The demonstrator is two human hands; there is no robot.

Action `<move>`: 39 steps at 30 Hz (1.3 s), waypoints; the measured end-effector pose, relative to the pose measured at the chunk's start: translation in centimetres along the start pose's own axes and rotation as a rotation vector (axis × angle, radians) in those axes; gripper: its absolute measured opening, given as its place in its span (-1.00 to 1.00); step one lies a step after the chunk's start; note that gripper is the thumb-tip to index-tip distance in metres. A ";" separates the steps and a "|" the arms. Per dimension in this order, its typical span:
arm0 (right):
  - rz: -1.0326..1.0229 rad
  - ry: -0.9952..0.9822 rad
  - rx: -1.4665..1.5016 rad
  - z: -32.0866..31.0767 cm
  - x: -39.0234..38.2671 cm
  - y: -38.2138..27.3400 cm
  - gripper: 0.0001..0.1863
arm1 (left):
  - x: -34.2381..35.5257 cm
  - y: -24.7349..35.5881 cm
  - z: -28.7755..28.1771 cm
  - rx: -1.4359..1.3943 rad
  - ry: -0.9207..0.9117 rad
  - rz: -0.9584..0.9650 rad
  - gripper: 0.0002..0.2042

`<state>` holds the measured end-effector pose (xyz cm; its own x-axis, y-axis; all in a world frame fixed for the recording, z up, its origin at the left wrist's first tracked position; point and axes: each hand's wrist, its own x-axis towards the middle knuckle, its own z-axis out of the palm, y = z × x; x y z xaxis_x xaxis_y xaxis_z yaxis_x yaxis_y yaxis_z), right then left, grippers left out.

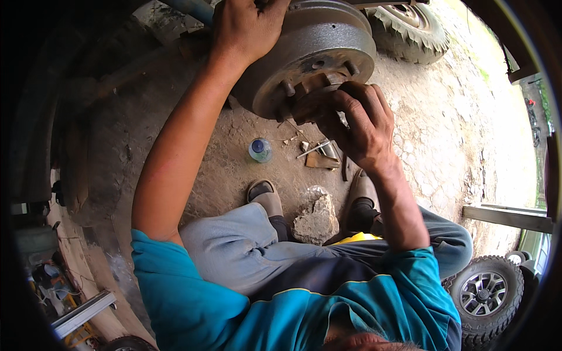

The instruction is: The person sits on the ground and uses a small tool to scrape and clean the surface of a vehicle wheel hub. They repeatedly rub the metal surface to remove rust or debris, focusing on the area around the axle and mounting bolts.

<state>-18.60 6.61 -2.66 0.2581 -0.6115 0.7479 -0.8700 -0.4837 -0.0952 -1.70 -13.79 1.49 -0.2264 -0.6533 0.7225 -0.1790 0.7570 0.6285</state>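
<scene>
A grey metal brake drum (328, 41) with wheel studs hangs in front of me at the top. My left hand (249, 32) is closed against the drum's left side; its fingertips run out of the picture at the upper edge. My right hand (366, 120) has its fingers curled round the wheel hub (310, 102) sticking out of the drum's centre. The thumb and the hub's end partly hide each other, so any small part in the fingers cannot be made out. One wheel stud (287, 88) shows just left of the hub.
Below the drum, a water bottle (260, 150) with a blue cap stands on the dirt floor, beside loose metal tools (325, 155). A rough stone (317, 221) lies between my feet. A mounted tyre (407, 32) is at the upper right, another wheel (483, 293) at the lower right.
</scene>
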 end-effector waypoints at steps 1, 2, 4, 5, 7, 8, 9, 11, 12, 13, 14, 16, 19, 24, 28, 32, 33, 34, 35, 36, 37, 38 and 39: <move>-0.048 -0.043 0.016 -0.2 0.2 0.6 -0.54 | 0.0 0.1 0.0 0.003 0.011 0.003 -0.66; -0.095 -0.087 0.034 -0.5 0.3 1.3 -0.54 | -0.1 0.5 0.0 -0.005 -0.006 -0.016 -0.64; -0.176 -0.158 0.074 -1.6 0.7 2.1 -0.52 | -0.3 0.4 0.2 0.003 -0.015 0.013 -0.62; -0.221 -0.199 0.077 -2.2 0.8 2.6 -0.51 | -0.3 0.4 0.2 0.008 -0.015 0.028 -0.61; -0.306 -0.276 0.086 -3.2 1.0 3.5 -0.51 | -0.1 0.0 -0.2 0.024 -0.025 0.041 -0.59; -0.357 -0.304 0.081 -3.5 1.2 3.9 -0.52 | -0.1 0.0 -0.4 0.035 -0.034 0.048 -0.57; -0.379 -0.323 0.091 -3.6 1.5 3.9 -0.52 | -0.1 0.0 -0.4 0.012 -0.032 0.047 -0.56; -0.415 -0.351 0.109 -3.6 2.0 3.7 -0.54 | 0.0 0.2 -0.2 -0.033 -0.037 0.053 -0.53; -0.448 -0.347 0.122 -3.6 2.4 3.7 -0.54 | 0.0 0.4 -0.3 0.005 -0.071 0.025 -0.52; -0.453 -0.353 0.119 -3.3 2.3 3.9 -0.54 | 0.0 1.0 -0.7 0.050 -0.111 -0.001 -0.51; -0.458 -0.359 0.116 -2.9 2.2 4.2 -0.54 | 0.0 1.4 -1.1 0.096 -0.151 -0.028 -0.50; -0.468 -0.351 0.106 -2.3 2.0 4.7 -0.55 | 0.0 1.8 -1.3 0.092 -0.145 -0.009 -0.48; -0.507 -0.255 0.130 -1.3 1.3 5.1 -0.56 | -0.2 1.8 -1.2 -0.010 -0.129 -0.025 -0.47; -0.505 -0.195 0.099 -0.9 1.0 4.7 -0.57 | -0.2 1.1 -1.0 -0.051 -0.131 -0.020 -0.46; -0.541 -0.192 0.061 -0.8 0.8 4.7 -0.59 | -0.3 1.8 -1.1 -0.019 -0.129 -0.019 -0.48; -0.515 -0.188 0.072 -0.7 1.3 4.2 -0.61 | -0.2 1.8 -1.4 -0.032 -0.144 -0.065 -0.51; -0.499 -0.174 0.075 -0.6 1.2 4.1 -0.62 | -0.2 2.0 -1.4 -0.003 -0.136 -0.053 -0.51; -0.484 -0.163 0.075 -0.7 1.1 4.1 -0.63 | -0.1 2.1 -1.2 0.022 -0.127 -0.040 -0.51; -0.493 -0.180 0.091 -0.6 1.2 4.0 -0.62 | 0.0 2.2 -1.0 0.048 -0.118 -0.027 -0.52; -0.503 -0.197 0.108 -0.5 1.6 3.8 -0.61 | 0.0 2.0 -1.0 0.028 -0.111 -0.023 -0.51; -0.511 -0.213 0.129 -0.4 1.9 3.6 -0.61 | -0.2 1.7 -1.2 0.011 -0.107 -0.020 -0.51; -0.479 -0.270 0.127 -1.1 2.2 3.5 -0.59 | -0.3 1.3 -1.2 0.005 -0.101 -0.011 -0.51; -0.472 -0.252 0.107 -1.3 1.9 3.5 -0.59 | -0.4 1.1 -1.1 -0.003 -0.096 -0.002 -0.50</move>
<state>-21.74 4.57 -0.76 0.7146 -0.4372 0.5460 -0.5909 -0.7951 0.1366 -0.75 -12.74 2.18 -0.3169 -0.6502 0.6905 -0.1768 0.7558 0.6305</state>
